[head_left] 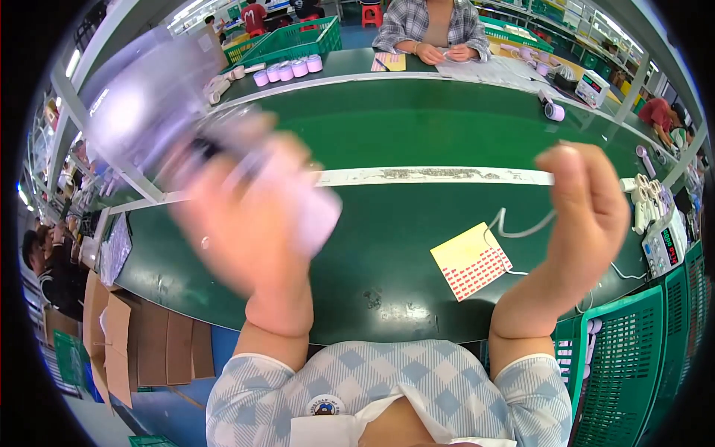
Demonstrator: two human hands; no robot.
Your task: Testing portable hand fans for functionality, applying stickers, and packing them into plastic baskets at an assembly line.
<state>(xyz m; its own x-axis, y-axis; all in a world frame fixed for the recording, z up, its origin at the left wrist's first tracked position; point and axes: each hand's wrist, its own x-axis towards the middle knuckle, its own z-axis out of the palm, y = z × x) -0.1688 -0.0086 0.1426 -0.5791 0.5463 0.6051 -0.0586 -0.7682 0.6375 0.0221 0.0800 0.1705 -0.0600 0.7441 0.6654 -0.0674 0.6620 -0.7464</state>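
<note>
My left hand point(249, 216), smeared by motion, is closed around a lilac handheld appliance point(319, 216). A large shiny, see-through lilac part point(145, 97) blurs at the upper left beyond the fingers; its exact shape cannot be made out. My right hand point(588, 201) is raised over the right side of the bench, with fingers curled and thumb pressed to them. A thin grey cable point(525, 234) runs up to this hand and disappears behind the thumb side. Between my forearms, a yellow sheet with rows of red stickers point(471, 261) lies on the green bench point(380, 253).
A power supply point(664, 246) stands at the right, by white-handled tools point(649, 201). Green crates point(622, 365) sit lower right, cardboard boxes point(119, 343) lower left. Across a white rail point(439, 176), another person's hands point(443, 54) work near lilac cylinders point(287, 71).
</note>
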